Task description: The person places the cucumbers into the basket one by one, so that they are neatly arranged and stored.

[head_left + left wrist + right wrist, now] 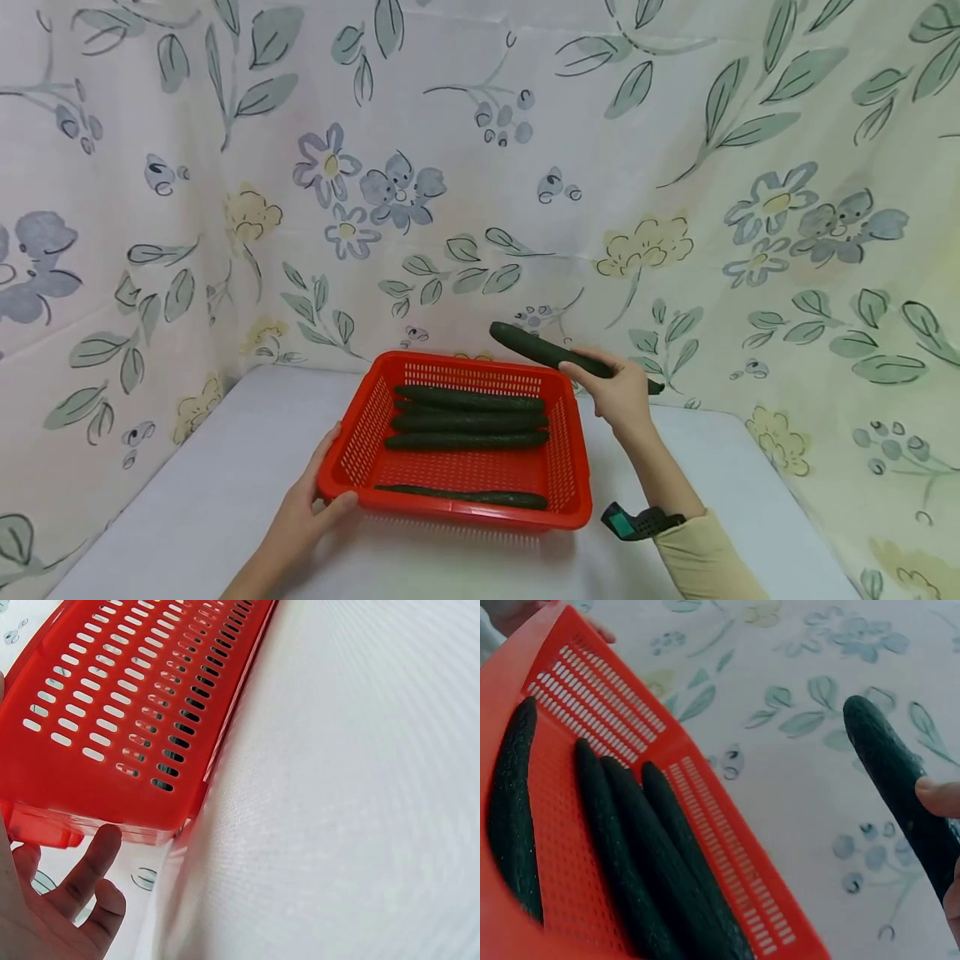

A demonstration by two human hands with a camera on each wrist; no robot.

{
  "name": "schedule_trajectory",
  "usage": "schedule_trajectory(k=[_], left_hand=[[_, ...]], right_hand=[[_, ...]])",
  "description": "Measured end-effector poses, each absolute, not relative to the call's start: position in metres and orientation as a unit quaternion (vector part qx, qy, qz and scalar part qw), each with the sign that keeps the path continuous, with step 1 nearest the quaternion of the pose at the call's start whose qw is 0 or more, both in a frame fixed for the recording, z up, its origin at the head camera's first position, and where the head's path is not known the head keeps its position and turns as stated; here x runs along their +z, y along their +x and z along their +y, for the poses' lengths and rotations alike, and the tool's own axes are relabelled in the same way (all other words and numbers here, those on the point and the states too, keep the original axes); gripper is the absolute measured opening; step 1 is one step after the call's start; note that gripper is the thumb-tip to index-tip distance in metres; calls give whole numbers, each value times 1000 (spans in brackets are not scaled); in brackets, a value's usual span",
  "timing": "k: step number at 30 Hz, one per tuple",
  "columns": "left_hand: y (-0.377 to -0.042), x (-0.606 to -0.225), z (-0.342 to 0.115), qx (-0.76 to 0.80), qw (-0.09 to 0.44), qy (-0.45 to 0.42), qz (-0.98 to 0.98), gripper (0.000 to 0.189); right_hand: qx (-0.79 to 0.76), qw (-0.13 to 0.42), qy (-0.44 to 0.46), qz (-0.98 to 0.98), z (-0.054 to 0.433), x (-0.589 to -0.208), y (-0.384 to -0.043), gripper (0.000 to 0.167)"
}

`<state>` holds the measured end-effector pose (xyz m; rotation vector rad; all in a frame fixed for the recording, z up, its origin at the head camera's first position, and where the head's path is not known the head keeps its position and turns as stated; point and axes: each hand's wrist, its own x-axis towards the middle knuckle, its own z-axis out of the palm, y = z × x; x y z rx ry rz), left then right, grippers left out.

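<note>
A long dark green cucumber [531, 344] is gripped by my right hand [619, 392] near one end, raised over the back right corner of a red plastic basket [582, 467]. In the right wrist view the thumb presses along the side of this cucumber [885, 761]. My left hand [303, 508] holds the basket at its front left corner, thumb over the rim and fingers on the outside. Inside the basket, several cucumbers [468, 422] lie side by side toward the back. Another cucumber [465, 496] rests along the front wall, partly hidden by the rim.
The basket stands on a white-covered table [247, 442]. Behind and beside the table hangs a floral cloth [480, 192]. A dark band with a green face [637, 522] is around my right wrist, below a beige sleeve [708, 558].
</note>
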<state>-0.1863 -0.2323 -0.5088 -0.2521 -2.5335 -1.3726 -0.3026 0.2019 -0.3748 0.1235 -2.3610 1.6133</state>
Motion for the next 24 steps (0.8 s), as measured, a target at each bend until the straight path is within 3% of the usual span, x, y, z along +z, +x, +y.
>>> schedule_trajectory(k=[14,24], left_hand=[[-193,-500,-236,-475,121,-93,-866,92],[-189,-508,-232,-478,120,-87,-865,93]], right_hand=[[525,119,113,-835,125,-356,-338,39],[558,97,103,-818,99,-381,-354,35]])
